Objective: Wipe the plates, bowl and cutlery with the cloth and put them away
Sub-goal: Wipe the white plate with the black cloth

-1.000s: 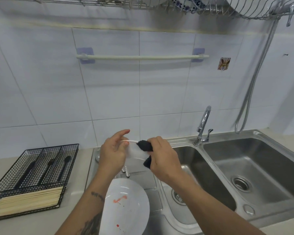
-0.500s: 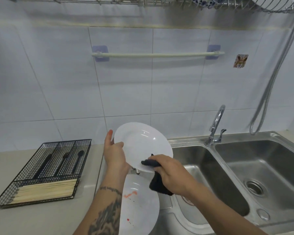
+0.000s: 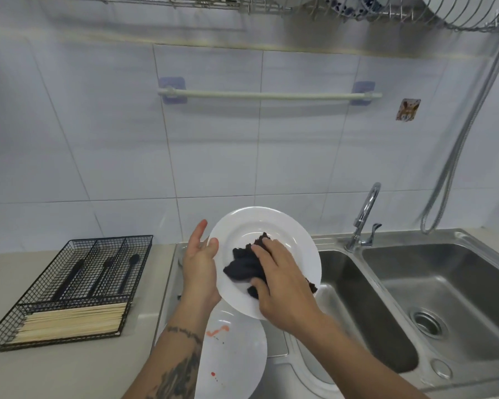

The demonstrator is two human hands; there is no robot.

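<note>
We hold a white plate (image 3: 274,226) tilted up over the sink's (image 3: 473,254) left edge. Our left hand (image 3: 199,266) grips its left rim, thumb on the face and fingers behind. Our right hand (image 3: 283,280) presses a dark cloth (image 3: 242,266) flat against the plate's middle, fingers spread over it. Below our wrists lies a second plate (image 3: 234,358) with red smears. Left of our left fingers stands a wire cutlery basket (image 3: 78,286).

Cutlery basket (image 3: 69,286) left of sink (image 3: 386,298) — held plate (image 3: 274,228) above second plate (image 3: 236,358).
</note>
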